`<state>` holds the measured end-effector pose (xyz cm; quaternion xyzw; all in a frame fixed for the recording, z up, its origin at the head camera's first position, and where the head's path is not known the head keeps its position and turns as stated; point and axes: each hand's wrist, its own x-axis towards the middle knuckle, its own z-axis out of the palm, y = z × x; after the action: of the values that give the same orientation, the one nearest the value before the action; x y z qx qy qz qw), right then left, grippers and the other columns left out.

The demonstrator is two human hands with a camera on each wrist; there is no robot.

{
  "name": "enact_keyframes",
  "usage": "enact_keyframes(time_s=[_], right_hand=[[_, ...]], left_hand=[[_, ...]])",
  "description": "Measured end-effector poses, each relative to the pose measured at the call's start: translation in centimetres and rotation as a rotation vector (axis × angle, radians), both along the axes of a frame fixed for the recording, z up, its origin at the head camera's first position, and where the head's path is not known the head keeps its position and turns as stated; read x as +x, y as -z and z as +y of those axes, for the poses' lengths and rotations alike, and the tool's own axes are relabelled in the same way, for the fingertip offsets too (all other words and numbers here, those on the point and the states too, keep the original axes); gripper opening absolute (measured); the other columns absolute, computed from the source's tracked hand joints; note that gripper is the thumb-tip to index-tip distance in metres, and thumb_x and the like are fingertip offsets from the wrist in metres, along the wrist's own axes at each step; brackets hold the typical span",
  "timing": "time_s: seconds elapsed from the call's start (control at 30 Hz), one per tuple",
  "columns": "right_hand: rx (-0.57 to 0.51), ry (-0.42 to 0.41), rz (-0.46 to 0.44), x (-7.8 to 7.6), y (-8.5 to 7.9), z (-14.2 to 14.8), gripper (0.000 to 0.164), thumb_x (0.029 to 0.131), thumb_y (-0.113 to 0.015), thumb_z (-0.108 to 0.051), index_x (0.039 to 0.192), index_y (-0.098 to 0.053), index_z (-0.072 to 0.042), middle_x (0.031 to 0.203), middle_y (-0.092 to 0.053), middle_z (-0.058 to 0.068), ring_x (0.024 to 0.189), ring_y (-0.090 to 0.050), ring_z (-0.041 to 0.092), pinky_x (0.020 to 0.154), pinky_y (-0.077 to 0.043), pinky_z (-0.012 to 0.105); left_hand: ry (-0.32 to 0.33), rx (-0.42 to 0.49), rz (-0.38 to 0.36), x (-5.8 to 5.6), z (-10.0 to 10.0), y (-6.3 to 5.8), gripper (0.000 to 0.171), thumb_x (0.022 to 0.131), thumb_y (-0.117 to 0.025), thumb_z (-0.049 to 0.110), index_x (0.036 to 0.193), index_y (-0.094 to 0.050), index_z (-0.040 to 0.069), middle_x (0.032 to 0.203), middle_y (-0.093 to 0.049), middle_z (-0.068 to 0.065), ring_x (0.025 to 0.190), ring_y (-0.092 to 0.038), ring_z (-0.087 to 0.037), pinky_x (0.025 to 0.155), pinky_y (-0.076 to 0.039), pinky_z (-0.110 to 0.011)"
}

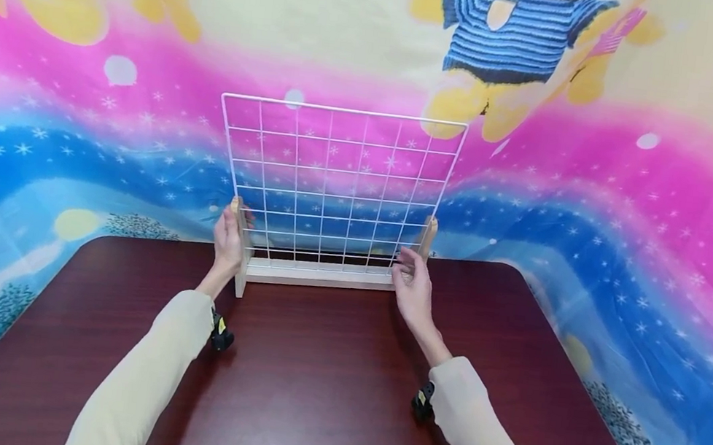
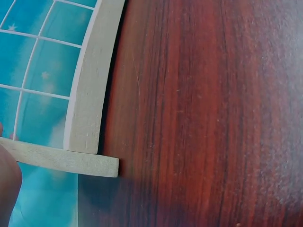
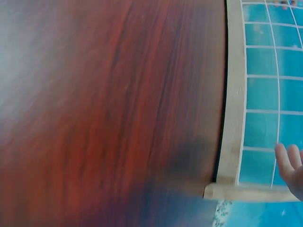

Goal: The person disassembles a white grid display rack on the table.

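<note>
White wire grid [image 1: 356, 197] up in pale wooden stand [image 1: 317, 275], remainder unclear; left hand [image 1: 229, 243] grips nine-o'clock post [image 1: 241, 277]; right hand [image 1: 416, 289], four o'clock, fingers apart.

A wood-grain tabletop [image 1: 312, 379], dark reddish brown, is filling the near middle, its far corners rounding off and its surface catching a pale gleam. A printed fabric backdrop [image 1: 325, 35] is surrounding it left, far and right, running from cream through pink to blue. On the far right, a yellow cartoon figure [image 1: 462, 110] is wearing a blue-striped knit top [image 1: 516, 39] (the head is lying beyond view). White snowflakes [image 1: 23, 149] are dotting the blue, and leafy bushes [image 1: 621, 421] are showing lower down on both sides.
</note>
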<state>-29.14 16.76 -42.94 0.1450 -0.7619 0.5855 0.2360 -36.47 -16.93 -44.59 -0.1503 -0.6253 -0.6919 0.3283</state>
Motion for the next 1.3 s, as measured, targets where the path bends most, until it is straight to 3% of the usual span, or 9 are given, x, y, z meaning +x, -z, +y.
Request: enact_keyframes(time_s=[0.13, 0.33, 0.5, 0.63, 0.77, 0.93, 1.2, 1.3], right_hand=[[-0.023, 0.068, 0.063, -1.5, 0.9, -1.2, 0.047, 0.089, -0.060, 0.010, 0.133, -0.041, 0.012, 0.126, -0.042, 0.034, 0.111, -0.048, 0.051, 0.088, -0.047, 0.059], [0.026, 0.262, 0.138, -4.3, 3.0, -2.5, 0.064, 0.085, -0.070, 0.001, 0.140, -0.036, -0.003, 0.134, -0.037, 0.017, 0.118, -0.042, 0.039, 0.096, -0.042, 0.044], [0.022, 0.327, 0.254, -5.5, 3.6, -3.4, 0.076, 0.081, -0.074, 0.001, 0.144, -0.031, -0.006, 0.138, -0.036, 0.012, 0.122, -0.036, 0.036, 0.100, -0.035, 0.046], [0.019, 0.335, 0.296, -6.0, 3.3, -4.1, 0.084, 0.081, -0.075, -0.002, 0.149, -0.025, -0.009, 0.138, -0.035, 0.012, 0.125, -0.035, 0.031, 0.101, -0.036, 0.050], [0.007, 0.315, 0.291, -6.6, 3.0, -4.5, 0.088, 0.082, -0.074, 0.000, 0.151, -0.019, -0.007, 0.140, -0.031, 0.012, 0.126, -0.036, 0.033, 0.103, -0.036, 0.048], [0.029, 0.353, 0.258, -7.4, 2.9, -4.8, 0.093, 0.080, -0.074, 0.008, 0.152, -0.017, -0.006, 0.140, -0.030, 0.015, 0.129, -0.036, 0.032, 0.107, -0.034, 0.043], [0.019, 0.397, 0.205, -8.3, 2.9, -5.8, 0.096, 0.080, -0.072, 0.008, 0.153, -0.012, -0.008, 0.131, -0.035, 0.016, 0.118, -0.039, 0.029, 0.099, -0.038, 0.044], [0.034, 0.413, 0.187, -8.3, 3.1, -6.1, 0.096, 0.080, -0.072, 0.009, 0.153, -0.011, -0.008, 0.127, -0.036, 0.015, 0.116, -0.039, 0.026, 0.098, -0.039, 0.041]], left_hand=[[0.023, 0.017, -0.011, -0.1, 0.0, 0.0, 0.054, 0.108, -0.023, 0.026, 0.121, -0.044, -0.022, 0.097, -0.046, -0.045, 0.082, -0.048, -0.050, 0.072, -0.047, -0.042], [0.058, 0.040, -0.054, 0.2, -0.1, 0.0, 0.054, 0.107, -0.025, 0.027, 0.128, -0.042, -0.020, 0.101, -0.044, -0.044, 0.086, -0.049, -0.045, 0.077, -0.046, -0.042], [0.074, -0.009, -0.099, 0.5, -0.3, 0.1, 0.052, 0.108, -0.022, 0.025, 0.128, -0.041, -0.019, 0.101, -0.045, -0.044, 0.090, -0.045, -0.053, 0.075, -0.047, -0.032], [0.068, -0.048, -0.104, 0.6, -0.5, 0.0, 0.051, 0.108, -0.021, 0.024, 0.126, -0.042, -0.019, 0.099, -0.046, -0.044, 0.090, -0.044, -0.055, 0.069, -0.046, -0.021], [0.063, -0.064, -0.115, 0.5, -0.6, -0.1, 0.054, 0.108, -0.022, 0.028, 0.123, -0.044, -0.018, 0.098, -0.047, -0.042, 0.086, -0.049, -0.048, 0.065, -0.046, -0.025], [0.072, -0.098, -0.125, 0.3, -0.5, -0.3, 0.057, 0.107, -0.021, 0.032, 0.118, -0.044, -0.020, 0.096, -0.048, -0.041, 0.076, -0.053, -0.027, 0.060, -0.046, -0.029], [0.047, -0.119, -0.094, 0.1, -0.8, -0.6, 0.050, 0.108, -0.021, 0.024, 0.126, -0.044, -0.017, 0.095, -0.049, -0.041, 0.071, -0.052, -0.022, 0.058, -0.044, -0.025], [0.044, -0.114, -0.105, 0.2, -0.8, -0.3, 0.052, 0.108, -0.021, 0.026, 0.126, -0.043, -0.017, 0.095, -0.049, -0.040, 0.077, -0.053, -0.031, 0.064, -0.045, -0.029]])
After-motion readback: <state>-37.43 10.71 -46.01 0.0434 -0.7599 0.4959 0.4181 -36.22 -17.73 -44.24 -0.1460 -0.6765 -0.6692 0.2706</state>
